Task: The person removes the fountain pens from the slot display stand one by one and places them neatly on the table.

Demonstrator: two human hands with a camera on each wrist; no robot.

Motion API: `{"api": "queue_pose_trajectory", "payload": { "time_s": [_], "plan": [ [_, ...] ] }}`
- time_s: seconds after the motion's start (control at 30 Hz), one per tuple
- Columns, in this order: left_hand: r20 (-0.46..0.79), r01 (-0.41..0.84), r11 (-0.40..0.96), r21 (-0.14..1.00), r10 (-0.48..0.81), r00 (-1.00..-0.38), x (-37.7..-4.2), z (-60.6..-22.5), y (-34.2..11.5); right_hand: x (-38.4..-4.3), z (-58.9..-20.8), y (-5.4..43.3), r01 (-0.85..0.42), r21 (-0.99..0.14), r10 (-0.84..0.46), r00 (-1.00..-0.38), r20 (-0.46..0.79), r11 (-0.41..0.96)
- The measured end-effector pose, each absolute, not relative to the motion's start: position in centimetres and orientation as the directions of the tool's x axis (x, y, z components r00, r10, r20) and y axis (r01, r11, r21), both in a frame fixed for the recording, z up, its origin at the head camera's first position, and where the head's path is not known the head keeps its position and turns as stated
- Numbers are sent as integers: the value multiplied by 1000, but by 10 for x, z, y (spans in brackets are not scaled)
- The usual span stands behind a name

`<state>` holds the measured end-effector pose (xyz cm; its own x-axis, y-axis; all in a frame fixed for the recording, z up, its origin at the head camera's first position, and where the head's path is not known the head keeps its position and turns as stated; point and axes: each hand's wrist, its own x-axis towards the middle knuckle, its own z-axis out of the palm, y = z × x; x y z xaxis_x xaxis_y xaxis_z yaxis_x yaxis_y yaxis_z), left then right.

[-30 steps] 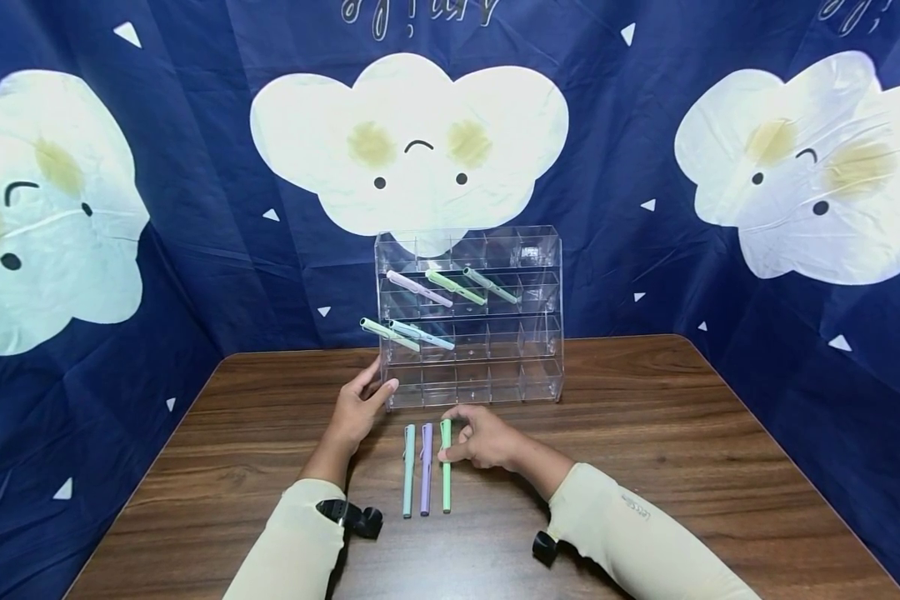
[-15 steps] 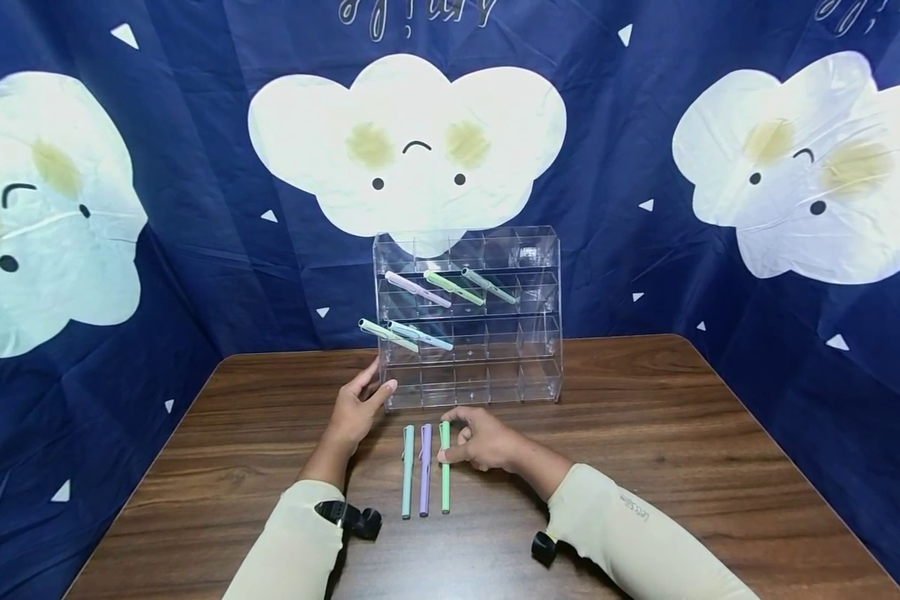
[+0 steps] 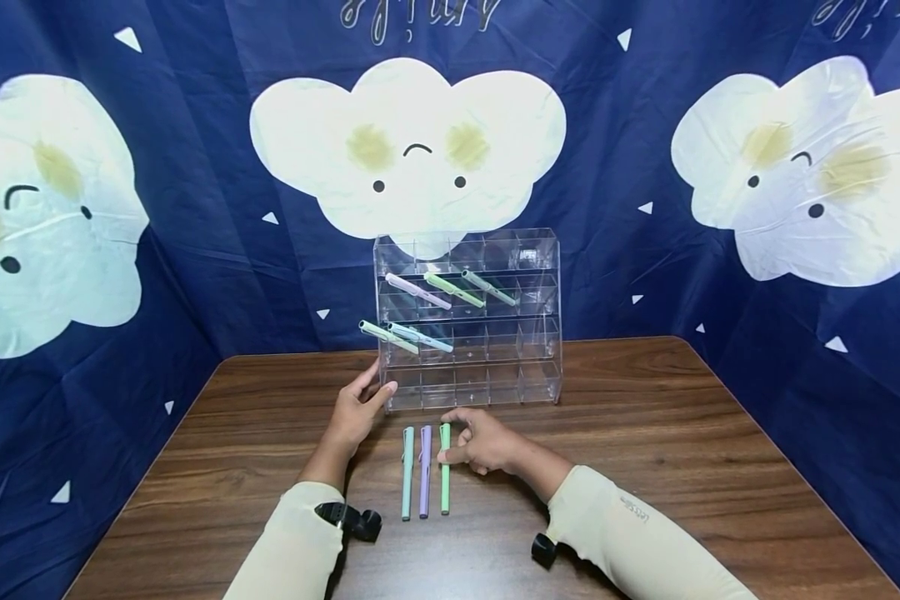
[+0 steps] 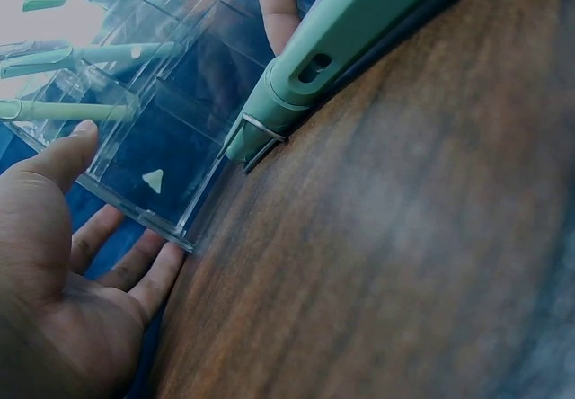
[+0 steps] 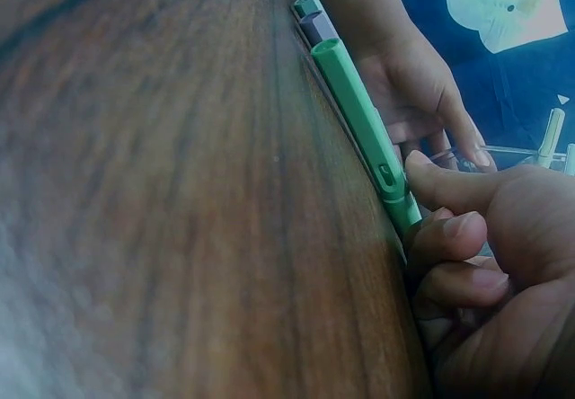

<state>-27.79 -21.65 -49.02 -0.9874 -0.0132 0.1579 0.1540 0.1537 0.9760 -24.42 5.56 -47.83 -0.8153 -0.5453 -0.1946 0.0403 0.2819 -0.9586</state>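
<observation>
My left hand holds the lower left corner of a clear plastic rack, thumb in front and the other fingers at its side. In the left wrist view that left hand shows at the rack's edge. With thumb and index finger my right hand pinches a bright green pen at its clip end; the pen lies on the table. The right wrist view shows the right hand, other fingers curled, beside the green pen. Left of it lie a purple pen and a teal pen, parallel.
Several pens slant in the rack's middle tiers: a pink pen, a green pen, a grey-green pen, a pale green pen and a light blue pen. Behind the wooden table hangs a blue cloud-print cloth.
</observation>
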Motion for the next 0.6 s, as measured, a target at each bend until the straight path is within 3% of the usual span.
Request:
{"api": "queue_pose_trajectory", "payload": {
  "time_s": [0.3, 0.6],
  "plan": [
    [164, 159, 162, 974, -14, -986, -278, -491, -216, -243, -477, 54, 68, -967, -537, -821, -194, 245],
    [163, 157, 177, 972, -18, -986, -278, -491, -216, -243, -459, 51, -6, -970, -550, -824, -134, 244]
  ]
}}
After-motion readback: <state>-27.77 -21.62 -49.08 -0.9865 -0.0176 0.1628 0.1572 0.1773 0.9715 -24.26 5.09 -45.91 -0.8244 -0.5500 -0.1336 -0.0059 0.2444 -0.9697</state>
